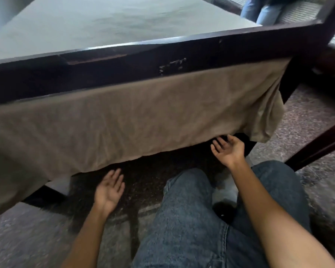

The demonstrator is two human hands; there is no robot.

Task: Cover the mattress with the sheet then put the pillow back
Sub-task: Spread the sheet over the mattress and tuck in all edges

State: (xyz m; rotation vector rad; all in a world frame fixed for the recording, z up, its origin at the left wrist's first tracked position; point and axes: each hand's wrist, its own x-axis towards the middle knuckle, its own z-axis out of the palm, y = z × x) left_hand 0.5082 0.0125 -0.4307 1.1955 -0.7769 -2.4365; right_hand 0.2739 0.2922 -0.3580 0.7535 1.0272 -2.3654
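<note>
while below sheet (pixel 124 120), l hand (pixel 108 192), r hand (pixel 228 151) palm-up, fingers (pixel 218 145) loose

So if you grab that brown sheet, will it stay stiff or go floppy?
Probably floppy: the sheet hangs limp off the bed frame, folding softly at its corner. It looks thin, so likely light. In a grip it would probably bunch up.

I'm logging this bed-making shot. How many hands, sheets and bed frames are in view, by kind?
Hands: 2, the left hand and the right hand, both open
Brown sheet: 1
Dark wooden bed frame: 1
Total: 4
</note>
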